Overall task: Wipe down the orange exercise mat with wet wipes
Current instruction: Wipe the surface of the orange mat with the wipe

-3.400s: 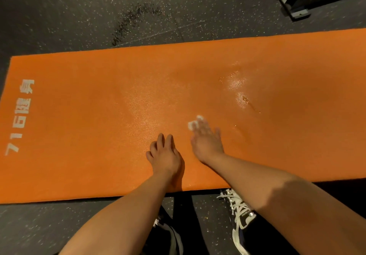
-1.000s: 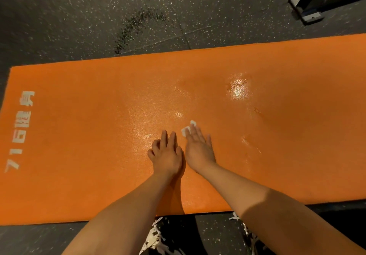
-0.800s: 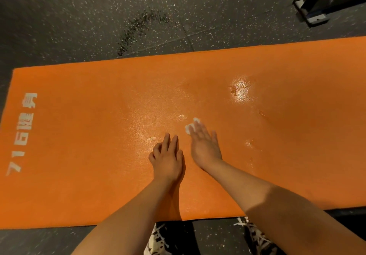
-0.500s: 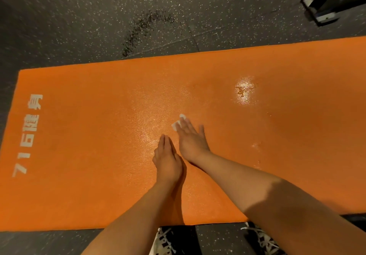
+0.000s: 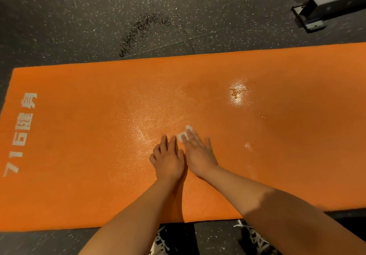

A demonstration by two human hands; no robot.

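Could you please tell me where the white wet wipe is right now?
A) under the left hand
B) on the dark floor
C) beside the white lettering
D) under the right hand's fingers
D: the wet wipe peeks out from under the flat fingers of the right hand on the orange mat.

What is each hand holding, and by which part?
Nothing is gripped. The right hand presses a wet wipe flat on the orange mat under its straight fingers; the left hand rests empty.
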